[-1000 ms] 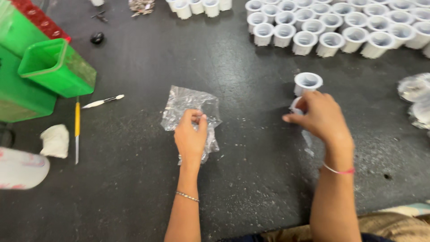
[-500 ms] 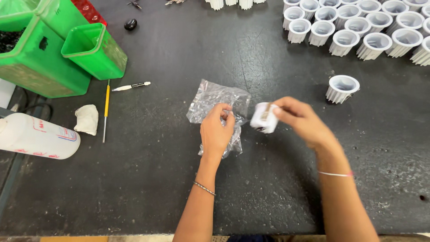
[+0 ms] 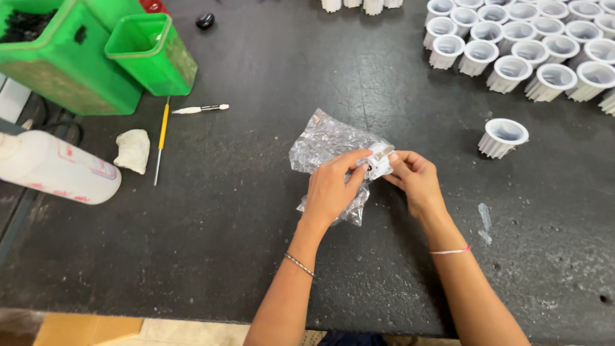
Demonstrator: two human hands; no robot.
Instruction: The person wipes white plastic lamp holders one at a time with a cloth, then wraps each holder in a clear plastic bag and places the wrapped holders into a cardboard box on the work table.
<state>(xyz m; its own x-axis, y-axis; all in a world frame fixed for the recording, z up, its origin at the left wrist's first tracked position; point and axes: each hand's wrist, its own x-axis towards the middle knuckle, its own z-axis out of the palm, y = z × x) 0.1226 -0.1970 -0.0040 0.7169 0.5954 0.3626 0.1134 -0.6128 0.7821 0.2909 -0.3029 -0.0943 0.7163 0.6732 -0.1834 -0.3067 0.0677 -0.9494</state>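
Where the two hands meet over the middle of the bench (image 3: 256,256), a small white part (image 3: 380,159) sits pinched between them, right at the upper edge of a crumpled clear bag (image 3: 323,144). It looks like a short ribbed cup lying on its side, its long axis running roughly left to right, from one hand toward the other; metal bits show on its near face, though I cannot make out what they are. The left hand (image 3: 332,189) lies on top of the bag and its fingers (image 3: 355,168) close narrowly on the part's left end. The right hand (image 3: 416,182) comes in from the other side, fingers curled tight on the right end, so both hands are equally near and touching it. The bag spreads up and to the left from under the left hand.

Further out, a single cup (image 3: 503,136) stands alone to the right, well apart, and rows of like cups (image 3: 532,51) fill the far right corner. To the left lie a yellow-handled tool (image 3: 161,138), a white pen-like tool (image 3: 202,108), a lump of white putty (image 3: 133,150), a white bottle (image 3: 57,168) on its side, and green bins (image 3: 96,57).
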